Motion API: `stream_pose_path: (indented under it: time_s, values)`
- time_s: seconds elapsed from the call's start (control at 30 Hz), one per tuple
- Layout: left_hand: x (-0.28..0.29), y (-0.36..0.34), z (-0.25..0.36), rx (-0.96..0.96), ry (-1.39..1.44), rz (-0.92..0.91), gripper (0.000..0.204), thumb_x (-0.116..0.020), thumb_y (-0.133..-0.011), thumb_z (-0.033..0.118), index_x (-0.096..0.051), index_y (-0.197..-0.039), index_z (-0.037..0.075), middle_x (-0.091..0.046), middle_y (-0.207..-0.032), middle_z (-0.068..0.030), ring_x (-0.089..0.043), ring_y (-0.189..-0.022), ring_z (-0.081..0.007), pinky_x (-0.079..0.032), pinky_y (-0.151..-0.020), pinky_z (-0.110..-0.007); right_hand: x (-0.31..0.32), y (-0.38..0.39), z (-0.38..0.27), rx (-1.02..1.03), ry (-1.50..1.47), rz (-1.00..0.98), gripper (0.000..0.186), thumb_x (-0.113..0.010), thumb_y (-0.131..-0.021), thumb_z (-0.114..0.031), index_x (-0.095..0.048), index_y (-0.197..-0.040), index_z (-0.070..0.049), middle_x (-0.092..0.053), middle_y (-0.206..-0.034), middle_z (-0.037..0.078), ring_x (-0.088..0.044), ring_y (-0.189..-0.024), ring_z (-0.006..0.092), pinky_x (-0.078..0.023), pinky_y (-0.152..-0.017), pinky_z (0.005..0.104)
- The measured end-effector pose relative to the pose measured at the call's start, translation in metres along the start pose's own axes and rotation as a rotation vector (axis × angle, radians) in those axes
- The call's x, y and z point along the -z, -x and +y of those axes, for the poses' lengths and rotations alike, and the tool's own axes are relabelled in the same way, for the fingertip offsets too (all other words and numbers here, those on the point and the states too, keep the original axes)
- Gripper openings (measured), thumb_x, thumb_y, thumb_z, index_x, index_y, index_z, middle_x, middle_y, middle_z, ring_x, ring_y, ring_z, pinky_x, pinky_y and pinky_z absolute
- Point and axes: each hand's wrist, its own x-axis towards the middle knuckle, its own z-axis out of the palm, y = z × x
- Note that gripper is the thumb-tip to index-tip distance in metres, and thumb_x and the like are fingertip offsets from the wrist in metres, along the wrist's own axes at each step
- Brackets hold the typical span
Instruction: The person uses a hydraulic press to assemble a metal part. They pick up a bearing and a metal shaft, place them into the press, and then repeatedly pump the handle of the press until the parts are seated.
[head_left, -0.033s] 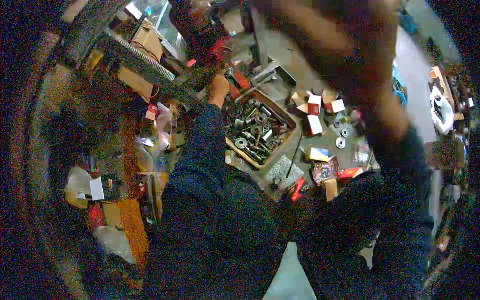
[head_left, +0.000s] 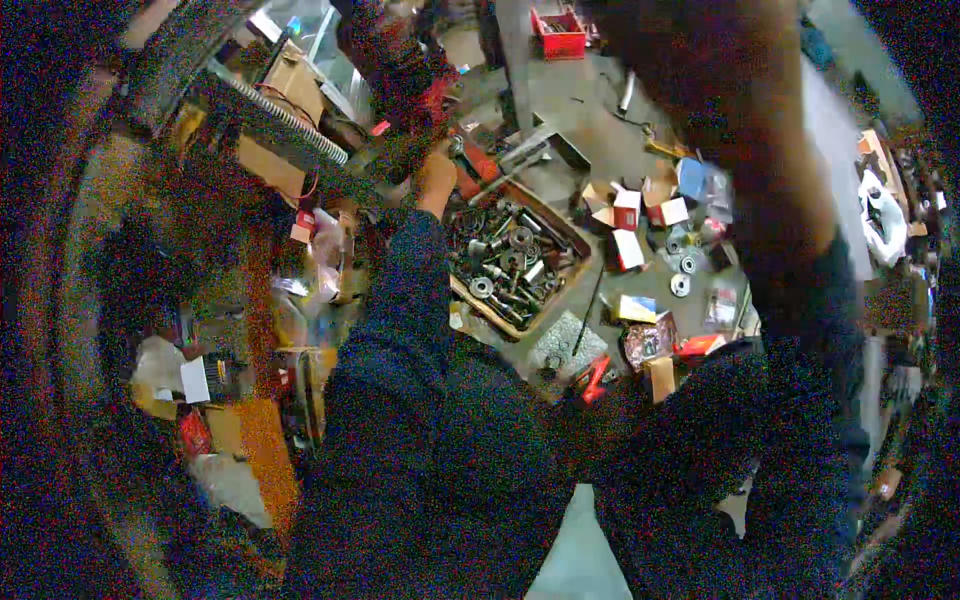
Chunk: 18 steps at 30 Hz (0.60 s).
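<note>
My left hand (head_left: pixel 436 178) reaches forward at the machine, beyond the far left corner of the parts tray. Its fingers look curled, but shadow hides what they hold. A metal tool end (head_left: pixel 458 146) shows just beside it, next to a red part (head_left: pixel 480 163). My right hand (head_left: pixel 725 85) is raised close to the camera at the upper right, dark and blurred; its fingers cannot be made out. Between the two arms lies the tray (head_left: pixel 543 318), filled with greasy metal parts, among them a ring-shaped part (head_left: pixel 481 288).
Right of the tray lie opened red-and-white boxes (head_left: pixel 627 212), bearing-like rings (head_left: pixel 687 265) and a blue-yellow box (head_left: pixel 637 308). Nearer me are bubble wrap (head_left: pixel 560 342) and a red tool (head_left: pixel 595 380). A red bin (head_left: pixel 558 35) stands far ahead. A ribbed hose or spring (head_left: pixel 290 118) runs at the left.
My right hand has shifted, uncovering the red bin and a blue item on the floor. My left hand stays in nearly the same place.
</note>
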Motion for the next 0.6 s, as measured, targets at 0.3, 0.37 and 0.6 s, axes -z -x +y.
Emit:
stream_pose_path:
  time_s: [0.3, 0.37, 0.6]
  values:
    - [0.004, -0.003, 0.022, 0.017, 0.104, 0.02, 0.042, -0.057, -0.083, 0.025, -0.053, -0.122, 0.009, -0.059, -0.116, -0.0216, -0.055, -0.104, -0.0437, -0.046, -0.09, -0.046, -0.041, 0.082, -0.029, 0.179, -0.359, -0.035, 0.021, -0.075, -0.068, -0.02, -0.064, -0.086, -0.016, -0.044, -0.059, 0.002, -0.046, -0.047, 0.0187, -0.034, -0.042, 0.0346]
    - [0.026, 0.007, 0.003, 0.082, 0.115, 0.009, 0.045, -0.057, -0.084, 0.026, -0.052, -0.124, 0.008, -0.059, -0.117, -0.0222, -0.055, -0.105, -0.0442, -0.045, -0.091, -0.046, -0.017, 0.003, -0.019, 0.11, -0.065, 0.219, 0.019, -0.075, -0.071, -0.022, -0.063, -0.083, -0.016, -0.045, -0.06, 0.002, -0.045, -0.047, 0.0184, -0.035, -0.042, 0.0342]
    - [0.062, 0.036, 0.065, -0.084, 0.115, 0.115, 0.073, -0.068, -0.077, 0.045, -0.045, -0.13, 0.001, -0.055, -0.122, -0.0262, -0.053, -0.112, -0.0433, -0.042, -0.096, -0.045, -0.04, 0.026, -0.026, -0.033, -0.022, 0.261, 0.021, -0.075, -0.071, -0.025, -0.063, -0.085, -0.016, -0.043, -0.058, 0.001, -0.044, -0.047, 0.0182, -0.034, -0.042, 0.034]
